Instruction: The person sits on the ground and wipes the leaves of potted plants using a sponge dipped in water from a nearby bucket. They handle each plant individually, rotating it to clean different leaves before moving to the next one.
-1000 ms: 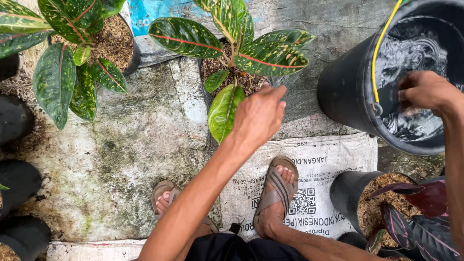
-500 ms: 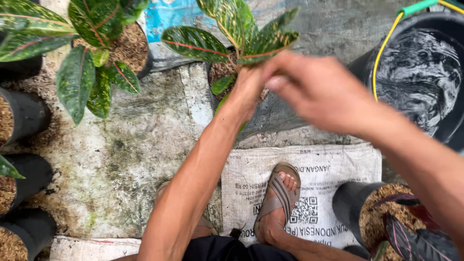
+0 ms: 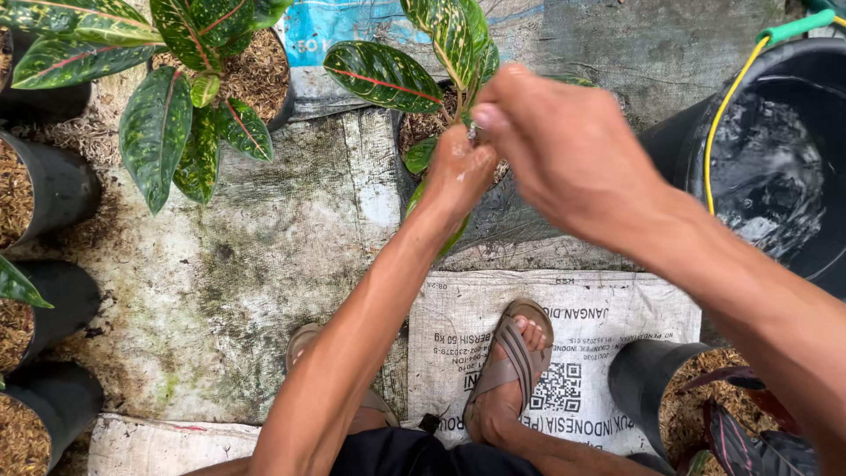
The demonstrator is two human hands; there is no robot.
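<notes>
Both hands meet over the potted plant [image 3: 445,66] at the top centre. The left hand [image 3: 458,167] is curled at the plant's base, fingers closed on something I cannot make out (maybe a stem). The right hand [image 3: 564,145] hovers just beside it, fingertips pinched narrow. A black bucket [image 3: 793,167] of water stands right of the plant; a printed sack [image 3: 608,326] lies below it.

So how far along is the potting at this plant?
Done: several black pots on the left hold husk mix, and the variegated plant sits in its pot. In hand: the left hand and right hand meet at its stem. Left: cannot tell; the water bucket stands beside it.
</notes>
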